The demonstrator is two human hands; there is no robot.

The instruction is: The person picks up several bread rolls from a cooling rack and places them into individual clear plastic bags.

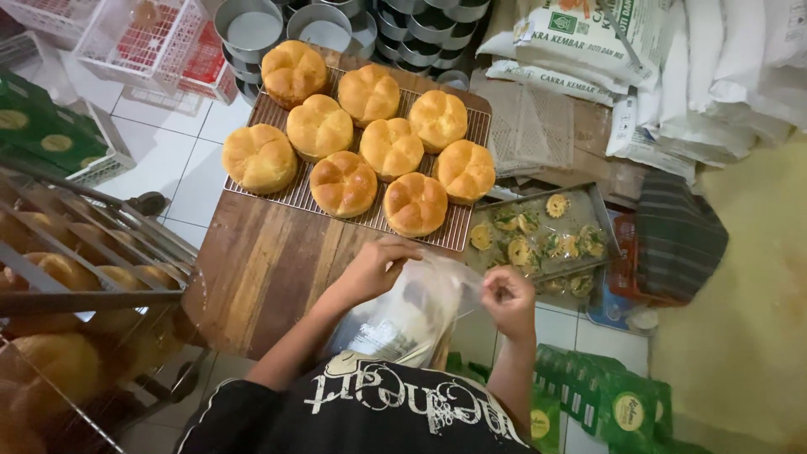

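I observe a black short-sleeved shirt with pale cream lettering and line artwork across the chest, nearest the wooden table (269, 269), both forearms bare, left hand (376, 271) and right hand (508, 300) without gloves.

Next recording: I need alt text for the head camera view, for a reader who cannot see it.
Seen from above, a person's left hand and right hand pull open a clear plastic bag over a wooden table. Beyond it, nine golden round buns sit on a wire cooling rack, with a tray of small pastries to the right.
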